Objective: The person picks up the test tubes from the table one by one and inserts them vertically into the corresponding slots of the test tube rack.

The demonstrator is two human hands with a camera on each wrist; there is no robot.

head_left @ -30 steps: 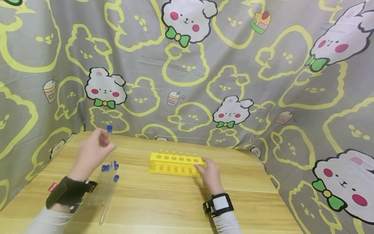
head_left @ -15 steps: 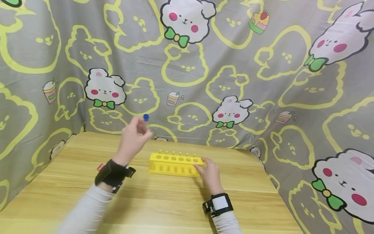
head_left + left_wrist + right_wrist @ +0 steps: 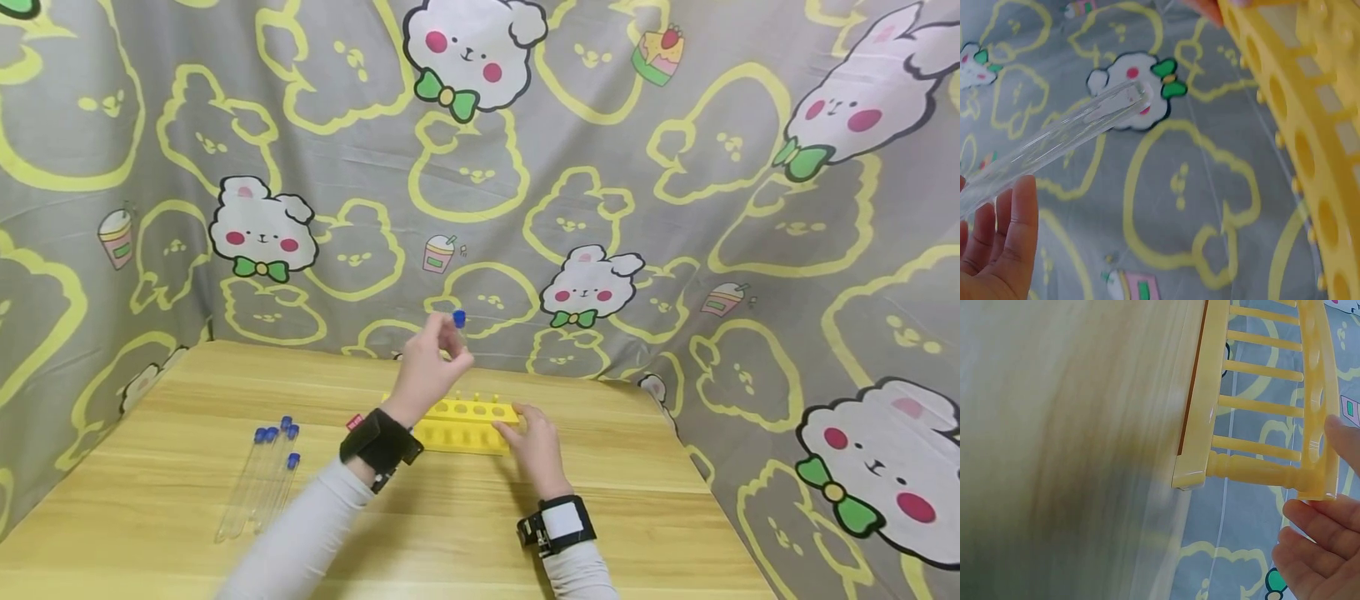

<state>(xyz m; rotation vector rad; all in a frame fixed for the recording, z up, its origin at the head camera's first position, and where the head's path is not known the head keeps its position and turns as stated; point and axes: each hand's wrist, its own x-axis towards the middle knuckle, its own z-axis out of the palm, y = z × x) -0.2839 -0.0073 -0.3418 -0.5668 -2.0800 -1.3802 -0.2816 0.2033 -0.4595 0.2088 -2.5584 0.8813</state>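
Holding a clear test tube (image 3: 455, 333) up above the yellow rack (image 3: 465, 421), my left hand (image 3: 427, 371) has its fingers (image 3: 1007, 237) curled round the glass, pinching it near its blue cap (image 3: 459, 317). In the left wrist view the tube (image 3: 1054, 140) is smooth, round and transparent, running from my fingers out to its open-looking rounded end, with the rack's (image 3: 1300, 125) top plate of round holes close beside it.

My right hand (image 3: 534, 446) rests at the rack's right end — fingers (image 3: 1310, 550) only lightly bent, touching the end of the top plate rather than wrapped round it. From the right wrist view the rack (image 3: 1254, 419) is glossy moulded plastic: a flat base, a holed top plate, slim rungs and a turned post at the corner.

Lying on the wooden worktop (image 3: 480, 533), well to the left of the rack, are four more tubes (image 3: 262, 479) — clear, long, blue-capped, side by side. The worktop is pale wood with a straight grain.

Behind hangs a grey cloth backdrop (image 3: 675, 208), printed with yellow outlines, white cartoon animals with green bows and small drink cups. I can read no writing or brand anywhere.
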